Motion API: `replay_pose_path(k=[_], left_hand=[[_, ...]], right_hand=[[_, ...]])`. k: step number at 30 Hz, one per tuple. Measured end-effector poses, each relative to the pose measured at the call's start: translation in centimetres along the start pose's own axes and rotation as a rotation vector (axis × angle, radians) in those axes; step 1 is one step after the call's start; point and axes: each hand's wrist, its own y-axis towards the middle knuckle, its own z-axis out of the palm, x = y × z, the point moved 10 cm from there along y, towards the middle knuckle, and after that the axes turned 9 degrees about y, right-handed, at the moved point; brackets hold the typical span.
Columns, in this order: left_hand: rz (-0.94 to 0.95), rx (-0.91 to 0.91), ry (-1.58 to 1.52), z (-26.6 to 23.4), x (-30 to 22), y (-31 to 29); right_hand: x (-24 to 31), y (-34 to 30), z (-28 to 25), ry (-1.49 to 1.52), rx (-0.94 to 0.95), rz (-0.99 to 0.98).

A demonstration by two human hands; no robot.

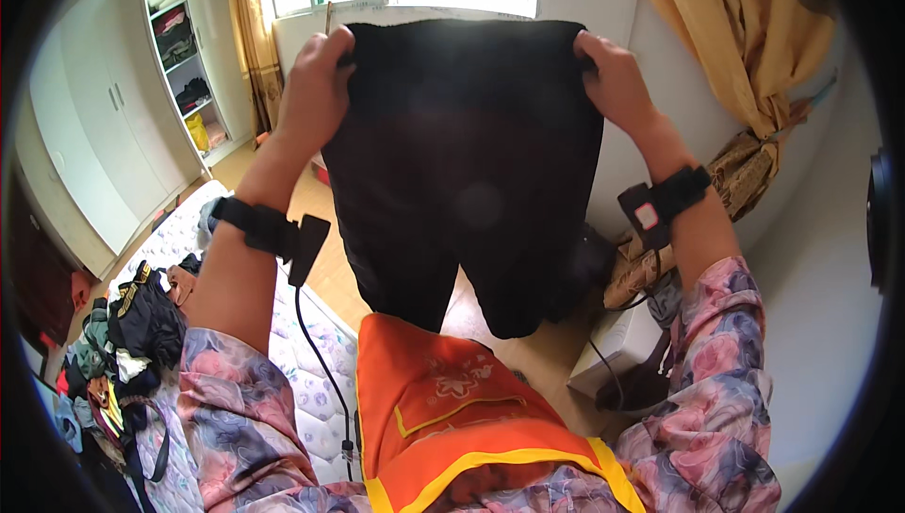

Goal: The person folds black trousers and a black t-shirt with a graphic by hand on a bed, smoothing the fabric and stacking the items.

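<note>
A pair of black trousers (462,164) hangs spread out in front of me, waistband at the top and two legs dangling below. My left hand (325,70) is closed around the left end of the waistband. At the opposite end, my right hand (613,74) grips the other corner, so the top edge is pulled nearly straight between them. The lower ends of the legs hang just above my orange apron (434,390) in the picture. Some fingers of both hands are hidden by the cloth.
On the left, a heap of mixed clothes (123,343) lies on a flowered mattress (306,390). Beyond it stands a white wardrobe (118,117) with open shelves (179,51). Tan curtains (745,32) hang at the right, near a white box (617,353). Cables run from both forearm straps.
</note>
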Motion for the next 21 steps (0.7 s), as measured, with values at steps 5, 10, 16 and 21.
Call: replay_pose_path(k=[5,10,16,21], left_hand=[[-0.095,0.234,-0.104,1.3,1.3,0.3],[-0.104,0.353,0.001,0.8,1.0,0.8],[-0.377,0.476,-0.711,1.4,2.5,0.6],[-0.499,0.527,-0.869,4.9,2.8,-1.2]], right_hand=[[-1.0,0.2,0.7,-0.007,0.263,0.037],[-1.3,-0.5,-0.4,-0.156,0.371,0.010],[-4.9,-2.6,-1.2,0.306,0.581,0.369],[-5.1,-4.4,0.8,0.622,0.520,0.699]])
